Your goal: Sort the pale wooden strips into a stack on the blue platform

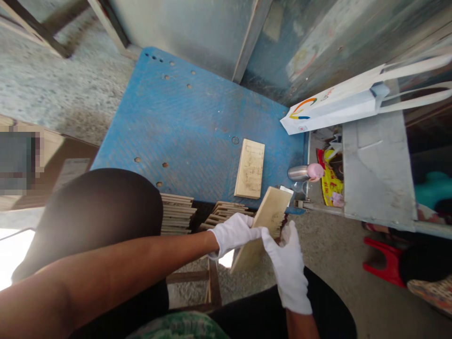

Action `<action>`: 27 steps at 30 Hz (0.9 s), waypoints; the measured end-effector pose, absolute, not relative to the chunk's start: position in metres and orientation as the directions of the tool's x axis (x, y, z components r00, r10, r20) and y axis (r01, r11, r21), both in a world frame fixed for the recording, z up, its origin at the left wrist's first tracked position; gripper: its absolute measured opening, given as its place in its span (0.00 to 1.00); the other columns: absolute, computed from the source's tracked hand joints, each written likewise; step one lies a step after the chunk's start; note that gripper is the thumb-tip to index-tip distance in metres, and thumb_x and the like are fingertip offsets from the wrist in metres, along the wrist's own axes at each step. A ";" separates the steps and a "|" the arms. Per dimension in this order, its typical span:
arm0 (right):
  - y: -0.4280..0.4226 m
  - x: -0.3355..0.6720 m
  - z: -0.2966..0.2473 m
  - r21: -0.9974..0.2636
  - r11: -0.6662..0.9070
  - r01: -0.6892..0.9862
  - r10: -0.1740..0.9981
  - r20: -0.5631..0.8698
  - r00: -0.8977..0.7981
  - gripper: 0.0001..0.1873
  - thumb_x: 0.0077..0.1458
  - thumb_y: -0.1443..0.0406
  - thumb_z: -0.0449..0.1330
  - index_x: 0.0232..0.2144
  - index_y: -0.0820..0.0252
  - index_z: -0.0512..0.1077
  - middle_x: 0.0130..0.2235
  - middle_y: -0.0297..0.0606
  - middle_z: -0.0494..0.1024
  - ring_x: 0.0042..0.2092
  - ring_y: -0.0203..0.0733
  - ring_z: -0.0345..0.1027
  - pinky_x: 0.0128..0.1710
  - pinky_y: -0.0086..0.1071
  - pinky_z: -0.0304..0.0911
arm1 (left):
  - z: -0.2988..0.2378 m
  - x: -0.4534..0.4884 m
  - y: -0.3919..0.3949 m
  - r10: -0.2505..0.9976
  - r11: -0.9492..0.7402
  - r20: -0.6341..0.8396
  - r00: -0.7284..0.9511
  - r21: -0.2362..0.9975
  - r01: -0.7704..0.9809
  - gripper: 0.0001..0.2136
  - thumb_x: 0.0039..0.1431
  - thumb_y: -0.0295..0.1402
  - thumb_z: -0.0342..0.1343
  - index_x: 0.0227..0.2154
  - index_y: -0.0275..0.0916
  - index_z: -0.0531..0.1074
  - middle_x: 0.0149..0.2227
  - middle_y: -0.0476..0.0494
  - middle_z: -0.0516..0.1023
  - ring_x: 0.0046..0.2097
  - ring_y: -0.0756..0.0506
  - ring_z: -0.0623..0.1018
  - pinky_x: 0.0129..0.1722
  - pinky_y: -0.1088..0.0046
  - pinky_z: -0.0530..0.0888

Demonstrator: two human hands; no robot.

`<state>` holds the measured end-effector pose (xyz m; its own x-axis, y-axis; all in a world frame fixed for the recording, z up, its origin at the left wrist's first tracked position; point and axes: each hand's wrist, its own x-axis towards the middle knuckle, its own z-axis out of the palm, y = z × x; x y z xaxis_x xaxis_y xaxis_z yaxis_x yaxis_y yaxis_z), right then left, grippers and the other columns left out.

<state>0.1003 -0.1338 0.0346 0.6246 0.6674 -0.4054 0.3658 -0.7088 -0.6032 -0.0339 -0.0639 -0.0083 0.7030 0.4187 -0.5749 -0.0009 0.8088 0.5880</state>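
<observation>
Both my hands wear white gloves and hold one pale wooden board (pixel 270 212) tilted on edge above my lap. My left hand (pixel 233 234) grips its left long edge with the fingers wrapped over the face. My right hand (pixel 287 263) clasps the lower right edge. Just beyond the board lie stacks of similar thin wooden boards (pixel 176 214), several high, at the near edge of a blue platform (pixel 183 117). A single board (pixel 250 168) lies flat on that platform, apart from the stacks.
A white paper bag (pixel 335 106) rests at the platform's right end. A metal flask with a pink cap (pixel 305 173) and yellow-red packaging (pixel 330 181) sit beside a grey metal cabinet (pixel 377 169). A red stool (pixel 384 259) stands on the concrete floor at right. A wooden stool frame (pixel 212 282) is below my hands.
</observation>
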 end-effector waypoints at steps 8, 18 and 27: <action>-0.121 0.103 0.043 -0.637 -0.705 0.311 0.629 -0.361 0.688 0.62 0.43 0.46 0.66 0.69 0.58 0.37 0.65 0.45 0.57 0.62 0.49 0.57 0.61 0.39 0.55 | -0.001 -0.049 -0.091 0.391 0.262 -0.468 0.792 0.882 0.392 0.14 0.58 0.37 0.50 0.41 0.41 0.78 0.30 0.50 0.76 0.30 0.51 0.72 0.31 0.78 0.67; -0.160 0.116 0.053 -0.615 -0.750 0.245 0.581 -0.433 0.689 0.57 0.42 0.47 0.65 0.67 0.61 0.45 0.58 0.47 0.65 0.57 0.47 0.64 0.56 0.37 0.62 | 0.008 -0.055 -0.095 0.240 -0.111 -0.423 0.874 0.882 0.458 0.25 0.59 0.36 0.52 0.60 0.44 0.65 0.45 0.42 0.79 0.43 0.45 0.77 0.43 0.77 0.70; -0.180 0.115 0.043 -0.239 -0.805 0.543 0.591 -0.245 0.769 0.53 0.37 0.46 0.66 0.61 0.66 0.60 0.53 0.51 0.70 0.53 0.53 0.67 0.57 0.44 0.59 | 0.001 -0.051 -0.095 0.026 -0.412 -0.589 0.808 0.730 0.545 0.22 0.53 0.29 0.58 0.51 0.24 0.72 0.42 0.20 0.78 0.43 0.29 0.79 0.40 0.56 0.75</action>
<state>0.1147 -0.1802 0.0430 0.7687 0.5907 -0.2452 0.5426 -0.8053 -0.2388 -0.0510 -0.0951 0.0012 0.8078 0.0261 -0.5888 0.5454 -0.4119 0.7300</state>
